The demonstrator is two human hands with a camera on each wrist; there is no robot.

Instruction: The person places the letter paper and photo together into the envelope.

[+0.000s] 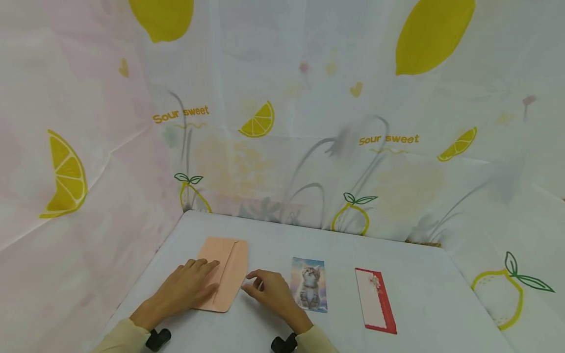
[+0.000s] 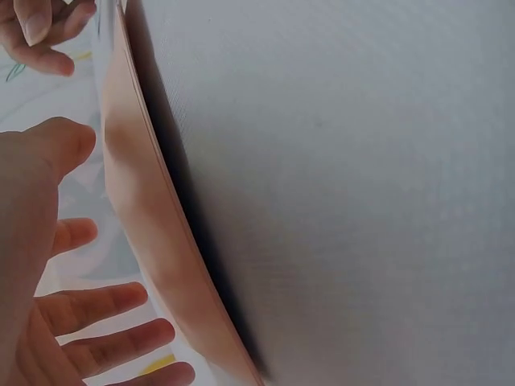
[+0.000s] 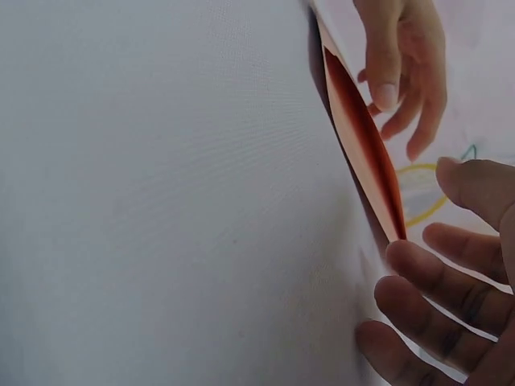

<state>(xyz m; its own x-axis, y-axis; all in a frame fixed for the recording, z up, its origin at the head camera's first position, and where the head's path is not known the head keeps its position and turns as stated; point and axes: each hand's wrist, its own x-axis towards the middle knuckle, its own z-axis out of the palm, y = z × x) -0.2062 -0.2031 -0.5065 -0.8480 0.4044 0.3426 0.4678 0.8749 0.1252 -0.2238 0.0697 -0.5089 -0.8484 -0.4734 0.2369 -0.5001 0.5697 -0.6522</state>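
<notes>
- The peach envelope lies on the left part of the table; the left hand hides much of its left side. From the right wrist, its mouth gapes, darker orange inside, but I can't make out whether anything sits within.
- That left hand stretches over the envelope with fingers extended, gripping nothing. Whether the fingertips press the paper or float above it, I can't tell.
- The right hand is just beside the envelope's right edge, fingers loosely bent and holding nothing; whether they touch the edge is unclear.
- Right of that hand lies a kitten picture; its lower left corner meets the line of the right wrist, and I can't say if a bit is covered.
- Farther right, well apart from both hands, is a red and white card with a small flower near its top, details too fine to read.
- Black wrist devices and pale sleeves are cut off below, along with the table's near edge.
- Behind hangs a lemon-printed cloth, its topmost lemons cropped.
</notes>
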